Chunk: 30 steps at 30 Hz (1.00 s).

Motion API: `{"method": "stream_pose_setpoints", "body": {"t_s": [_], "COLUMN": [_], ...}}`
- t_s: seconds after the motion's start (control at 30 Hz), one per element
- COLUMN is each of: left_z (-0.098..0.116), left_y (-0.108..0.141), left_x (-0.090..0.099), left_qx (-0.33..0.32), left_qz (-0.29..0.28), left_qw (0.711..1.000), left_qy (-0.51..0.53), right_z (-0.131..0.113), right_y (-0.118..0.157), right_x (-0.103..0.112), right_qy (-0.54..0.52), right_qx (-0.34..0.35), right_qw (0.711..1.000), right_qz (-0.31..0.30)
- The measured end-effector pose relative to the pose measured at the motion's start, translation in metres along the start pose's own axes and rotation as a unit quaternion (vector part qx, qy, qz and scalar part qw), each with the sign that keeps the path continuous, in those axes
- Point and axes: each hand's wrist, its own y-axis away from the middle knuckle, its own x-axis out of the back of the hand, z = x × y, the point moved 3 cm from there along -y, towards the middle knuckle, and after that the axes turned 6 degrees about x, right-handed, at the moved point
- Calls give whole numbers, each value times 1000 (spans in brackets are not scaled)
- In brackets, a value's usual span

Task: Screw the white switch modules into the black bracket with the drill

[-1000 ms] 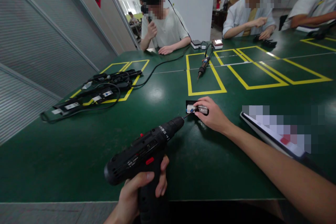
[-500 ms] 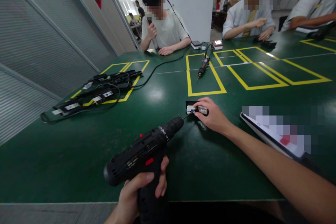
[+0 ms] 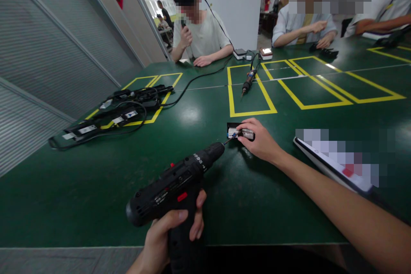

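A black cordless drill (image 3: 170, 188) with red buttons is in my left hand (image 3: 171, 231), whose fingers wrap round its handle. The thin bit (image 3: 231, 138) in its chuck points up and right, and its tip meets the small part by my right fingers; whether it sits in a screw or hole cannot be made out. My right hand (image 3: 258, 140) pinches this small black-and-silver part (image 3: 232, 132) with a white-and-blue face against the table. Fingers partly cover the part, so its exact kind stays unclear.
Black power strips with cables (image 3: 128, 109) lie at the left. A pen-shaped tool with a pointed tip (image 3: 248, 82) rests inside a yellow-taped box. At the right lies a tablet-like device (image 3: 334, 162), its screen blurred. A person (image 3: 205, 34) sits across the green table (image 3: 96, 188).
Almost nothing differs. Both hands, the drill and the small part keep their places; the view has shifted very slightly.
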Motion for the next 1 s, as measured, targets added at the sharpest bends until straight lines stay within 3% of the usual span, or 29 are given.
{"method": "stream_pose_setpoints", "body": {"t_s": [0.67,1.0], "left_z": [-1,1], "left_y": [1,0], "left_x": [1,-3], "left_qx": [5,5], "left_qz": [-19,2], "left_qw": [1000,1000], "left_qy": [-8,-6], "right_z": [0,-2], "right_y": [-1,-2], "right_x": [0,0], "right_qy": [-4,0], "right_qx": [-7,-6], "right_qw": [1000,1000], "right_qz": [-2,-4]}}
